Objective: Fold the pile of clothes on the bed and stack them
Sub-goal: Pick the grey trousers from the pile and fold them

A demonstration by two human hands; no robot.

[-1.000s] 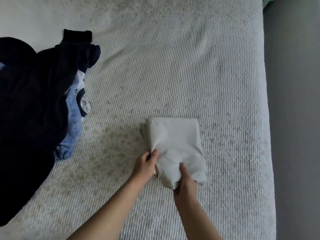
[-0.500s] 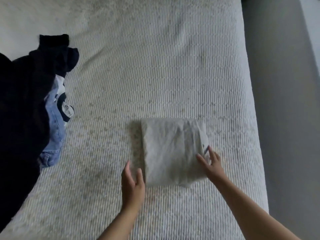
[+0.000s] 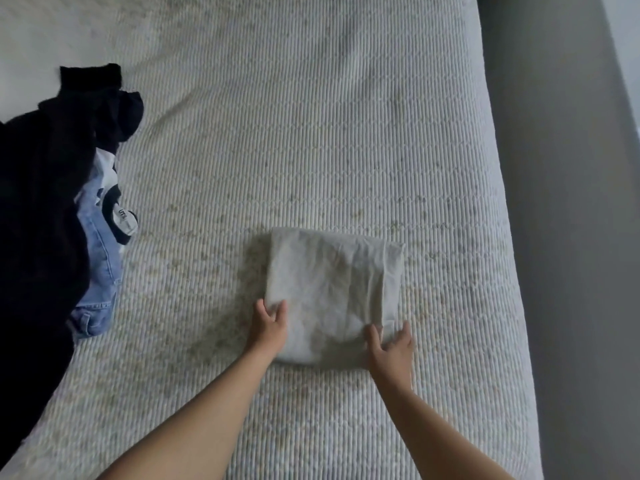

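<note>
A folded light grey garment (image 3: 329,285) lies flat on the bed (image 3: 311,133), a little right of the middle. My left hand (image 3: 268,325) rests at its near left corner, thumb on top and straight fingers along the left edge. At the near right corner my right hand (image 3: 391,348) does the same, thumb on the cloth and fingers spread by the right edge. The pile of clothes (image 3: 45,209) sits at the bed's left side: a large dark garment, light blue jeans (image 3: 100,271) and a white piece with a label (image 3: 123,218).
The bed's right edge (image 3: 502,237) drops to a grey floor strip (image 3: 571,237). Ribbed bedcover stretches beyond the folded garment and between it and the pile.
After releasing the folded garment and spreading to its sides, both hands have come back onto its near corners. The garment now lies flatter and squarer.
</note>
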